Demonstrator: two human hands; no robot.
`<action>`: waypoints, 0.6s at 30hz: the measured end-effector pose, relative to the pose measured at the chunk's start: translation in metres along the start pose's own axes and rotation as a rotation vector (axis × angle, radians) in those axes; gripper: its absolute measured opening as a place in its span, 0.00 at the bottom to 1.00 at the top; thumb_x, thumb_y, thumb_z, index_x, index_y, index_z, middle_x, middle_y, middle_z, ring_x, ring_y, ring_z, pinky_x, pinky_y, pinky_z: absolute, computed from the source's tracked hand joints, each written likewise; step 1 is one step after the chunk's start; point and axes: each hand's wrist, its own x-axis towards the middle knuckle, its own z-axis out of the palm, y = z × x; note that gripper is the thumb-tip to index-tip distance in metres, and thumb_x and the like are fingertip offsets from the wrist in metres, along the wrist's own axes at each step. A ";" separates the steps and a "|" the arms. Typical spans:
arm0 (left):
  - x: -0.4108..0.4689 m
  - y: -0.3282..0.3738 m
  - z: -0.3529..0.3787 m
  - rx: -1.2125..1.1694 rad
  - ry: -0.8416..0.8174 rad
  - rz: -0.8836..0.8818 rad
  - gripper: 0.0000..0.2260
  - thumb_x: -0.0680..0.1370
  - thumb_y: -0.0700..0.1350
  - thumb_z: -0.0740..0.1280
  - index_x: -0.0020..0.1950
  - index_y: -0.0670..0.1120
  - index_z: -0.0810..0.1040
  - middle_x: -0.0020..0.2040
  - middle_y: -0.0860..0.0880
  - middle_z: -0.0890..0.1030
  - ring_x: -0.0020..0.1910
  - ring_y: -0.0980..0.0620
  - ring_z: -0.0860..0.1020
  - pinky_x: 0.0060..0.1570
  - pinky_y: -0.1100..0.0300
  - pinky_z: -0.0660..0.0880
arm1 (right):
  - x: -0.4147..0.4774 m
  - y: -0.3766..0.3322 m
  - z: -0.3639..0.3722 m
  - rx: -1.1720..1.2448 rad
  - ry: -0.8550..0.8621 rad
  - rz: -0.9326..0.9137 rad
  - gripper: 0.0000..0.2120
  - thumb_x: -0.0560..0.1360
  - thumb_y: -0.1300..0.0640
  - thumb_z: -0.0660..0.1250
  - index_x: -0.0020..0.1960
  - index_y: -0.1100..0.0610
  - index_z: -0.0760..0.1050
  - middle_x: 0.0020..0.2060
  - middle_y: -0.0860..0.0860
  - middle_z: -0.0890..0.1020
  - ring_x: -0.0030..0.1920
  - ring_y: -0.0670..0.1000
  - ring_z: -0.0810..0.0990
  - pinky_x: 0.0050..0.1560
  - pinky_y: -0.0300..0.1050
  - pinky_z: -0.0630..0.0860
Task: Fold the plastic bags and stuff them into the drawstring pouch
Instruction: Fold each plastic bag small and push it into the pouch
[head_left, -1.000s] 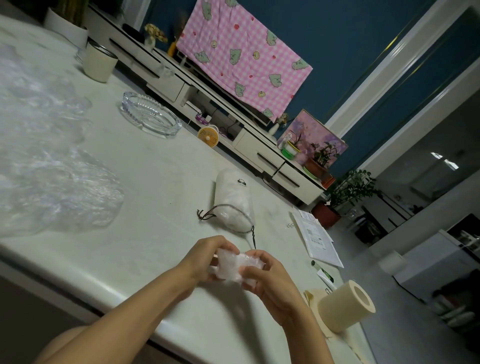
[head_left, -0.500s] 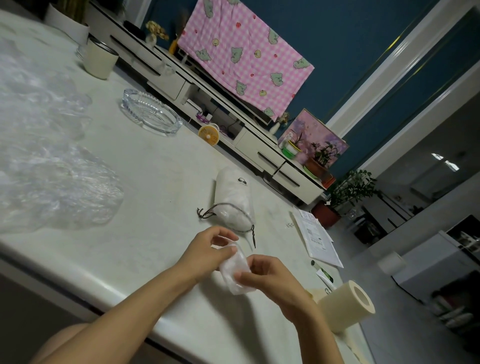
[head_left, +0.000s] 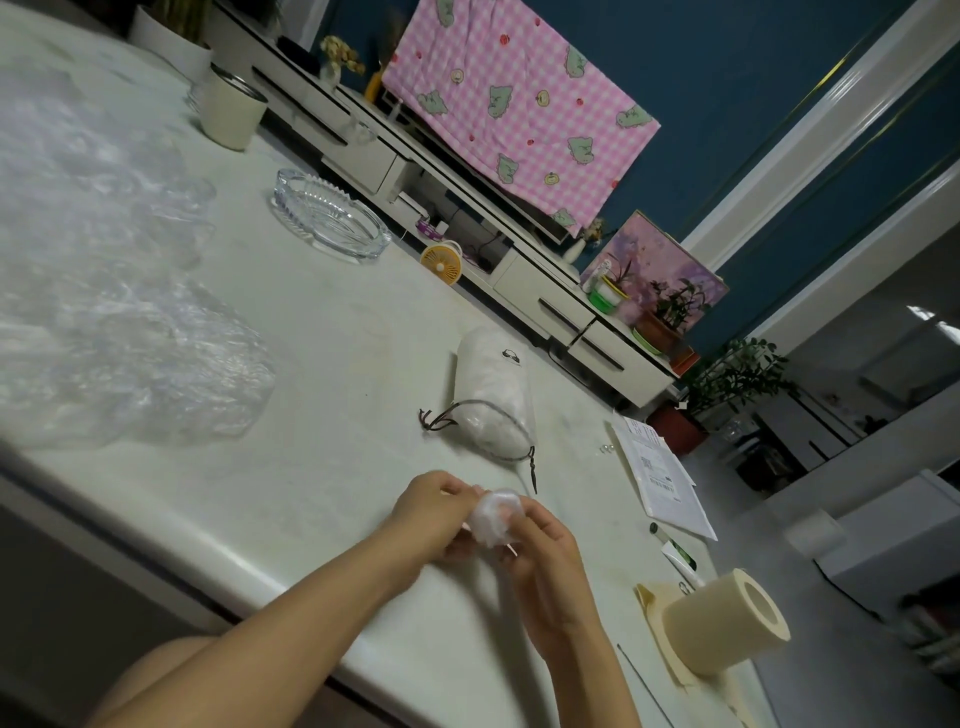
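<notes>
Clear plastic bag (head_left: 493, 515) wadded small, lower centre of frame, pinched between left hand (head_left: 431, 512) and right hand (head_left: 545, 551) over desk (head_left: 311, 374). Risk: springy film unfolds if grip eases. Drawstring pouch (head_left: 493, 400) just beyond, centre, looks nearly full; wad may jam at mouth, push contents out.

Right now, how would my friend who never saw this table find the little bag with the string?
Start at the big pale table. Near its middle lies the drawstring pouch, a stuffed white bundle on its side. Unlike the loose clear plastic bags to the left or the glass ashtray behind, it has a dark cord round its mouth.
</notes>
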 end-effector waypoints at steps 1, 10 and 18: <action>0.004 0.000 0.000 0.091 0.063 0.081 0.10 0.79 0.47 0.64 0.40 0.45 0.74 0.36 0.48 0.78 0.33 0.51 0.76 0.35 0.58 0.76 | 0.003 0.004 0.001 -0.012 0.042 -0.007 0.11 0.69 0.64 0.69 0.50 0.68 0.78 0.44 0.60 0.82 0.44 0.54 0.81 0.44 0.41 0.78; 0.019 -0.002 0.007 0.151 0.012 0.143 0.07 0.73 0.36 0.66 0.43 0.48 0.74 0.35 0.49 0.79 0.29 0.54 0.77 0.41 0.57 0.76 | 0.016 0.001 -0.002 0.094 0.097 -0.014 0.10 0.68 0.64 0.71 0.48 0.66 0.76 0.44 0.63 0.81 0.41 0.54 0.82 0.41 0.42 0.79; 0.033 -0.006 0.005 0.335 0.136 0.302 0.06 0.75 0.38 0.65 0.49 0.48 0.74 0.46 0.51 0.78 0.41 0.52 0.76 0.47 0.61 0.73 | 0.038 0.008 -0.005 0.021 0.246 -0.040 0.15 0.72 0.73 0.66 0.56 0.63 0.70 0.37 0.55 0.83 0.34 0.49 0.80 0.37 0.38 0.77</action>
